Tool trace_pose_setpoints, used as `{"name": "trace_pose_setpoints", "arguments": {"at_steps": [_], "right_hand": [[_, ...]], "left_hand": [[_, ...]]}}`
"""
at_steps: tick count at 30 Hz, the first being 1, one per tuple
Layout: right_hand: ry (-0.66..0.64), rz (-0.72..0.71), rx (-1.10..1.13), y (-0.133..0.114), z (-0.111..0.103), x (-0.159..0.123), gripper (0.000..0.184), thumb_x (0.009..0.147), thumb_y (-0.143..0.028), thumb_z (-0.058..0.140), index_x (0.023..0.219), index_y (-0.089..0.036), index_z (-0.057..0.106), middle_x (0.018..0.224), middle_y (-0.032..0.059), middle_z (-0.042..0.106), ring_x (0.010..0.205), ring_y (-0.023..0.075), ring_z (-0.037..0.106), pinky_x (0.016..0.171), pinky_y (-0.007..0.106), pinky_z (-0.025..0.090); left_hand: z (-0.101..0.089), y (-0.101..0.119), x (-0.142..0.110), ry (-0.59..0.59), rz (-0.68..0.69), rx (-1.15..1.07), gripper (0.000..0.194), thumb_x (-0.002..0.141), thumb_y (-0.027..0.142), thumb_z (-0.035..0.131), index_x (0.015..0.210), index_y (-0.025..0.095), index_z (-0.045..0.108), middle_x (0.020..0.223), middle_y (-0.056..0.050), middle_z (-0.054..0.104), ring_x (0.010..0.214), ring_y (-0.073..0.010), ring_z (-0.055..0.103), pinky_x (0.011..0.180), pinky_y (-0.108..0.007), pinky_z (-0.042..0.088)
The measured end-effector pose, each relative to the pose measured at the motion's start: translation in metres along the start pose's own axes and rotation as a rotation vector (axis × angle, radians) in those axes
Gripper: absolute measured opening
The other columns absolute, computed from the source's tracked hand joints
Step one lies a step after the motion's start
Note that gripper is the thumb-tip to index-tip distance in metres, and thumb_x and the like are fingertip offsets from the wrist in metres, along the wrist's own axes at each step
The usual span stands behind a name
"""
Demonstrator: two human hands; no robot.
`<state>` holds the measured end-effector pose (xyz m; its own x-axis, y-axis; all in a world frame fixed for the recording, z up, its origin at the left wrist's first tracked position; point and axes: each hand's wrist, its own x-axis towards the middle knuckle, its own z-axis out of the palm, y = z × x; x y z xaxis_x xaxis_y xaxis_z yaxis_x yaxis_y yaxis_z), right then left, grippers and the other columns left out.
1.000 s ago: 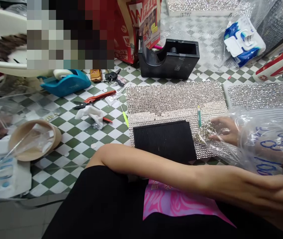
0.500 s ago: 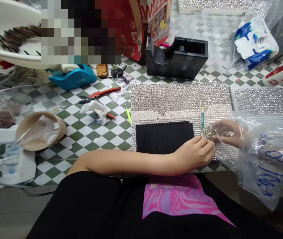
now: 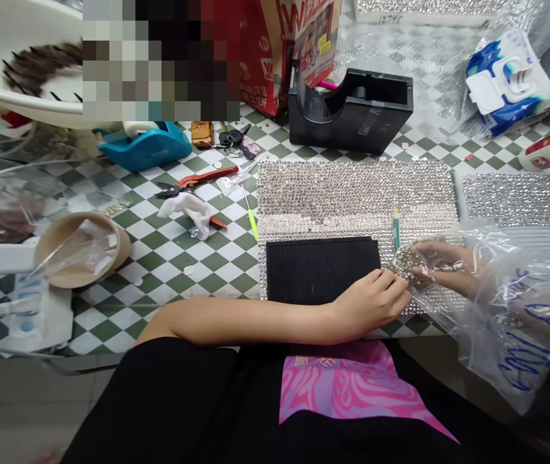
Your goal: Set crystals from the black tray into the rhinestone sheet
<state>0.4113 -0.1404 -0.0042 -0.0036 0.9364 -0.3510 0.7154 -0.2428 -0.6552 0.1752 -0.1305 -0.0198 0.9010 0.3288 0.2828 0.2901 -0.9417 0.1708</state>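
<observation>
My right hand [image 3: 449, 263] is inside a clear plastic bag [image 3: 521, 328] marked with blue handwriting. Its thumb and fingers curl around a clump of small shiny beads [image 3: 404, 261], seen through the film. My left hand [image 3: 374, 298] reaches across from the left, its fingers pinching the bag's edge beside the clump. Beneath both hands lies a sheet of rhinestones [image 3: 352, 187]. On that sheet rest a black ridged board [image 3: 320, 267], next to my left hand, and a teal pen-like stick [image 3: 396, 231], just beyond the beads.
A black tape dispenser [image 3: 352, 113] stands behind the sheet, with a blue tape dispenser [image 3: 146, 148] farther left. Red-handled pliers [image 3: 202, 178], a yellow-handled tool [image 3: 252, 222] and a round tan bowl [image 3: 81, 274] are on the left. A wipes pack [image 3: 509, 84] lies at back right.
My right hand's thumb and fingers have moved slightly around the beads inside the bag. My left hand has shifted a little left and stays on the bag's edge. The view has shifted slightly.
</observation>
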Motion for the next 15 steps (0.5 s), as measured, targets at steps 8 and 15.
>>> {"name": "trace_pose_setpoints", "arguments": {"at_steps": [8, 15], "right_hand": [[-0.066, 0.081, 0.078, -0.016, -0.004, 0.003, 0.054, 0.063, -0.07, 0.07, 0.091, -0.023, 0.071, 0.08, 0.0034, 0.069, 0.068, 0.0173, 0.065, 0.063, 0.03, 0.057], [-0.131, 0.188, 0.12, -0.021, -0.004, 0.005, 0.055, 0.062, -0.067, 0.073, 0.095, -0.023, 0.071, 0.076, 0.003, 0.069, 0.065, 0.0174, 0.065, 0.057, 0.029, 0.054]], "left_hand": [[0.005, 0.001, 0.0, 0.005, 0.023, 0.025, 0.028, 0.09, 0.019, 0.031, 0.108, 0.011, 0.05, 0.107, -0.007, 0.057, 0.095, -0.0115, 0.057, 0.089, -0.027, 0.045], [0.003, 0.001, 0.0, 0.019, 0.033, 0.036, 0.027, 0.089, 0.019, 0.031, 0.107, 0.011, 0.049, 0.103, -0.006, 0.057, 0.093, -0.012, 0.057, 0.089, -0.026, 0.044]]}}
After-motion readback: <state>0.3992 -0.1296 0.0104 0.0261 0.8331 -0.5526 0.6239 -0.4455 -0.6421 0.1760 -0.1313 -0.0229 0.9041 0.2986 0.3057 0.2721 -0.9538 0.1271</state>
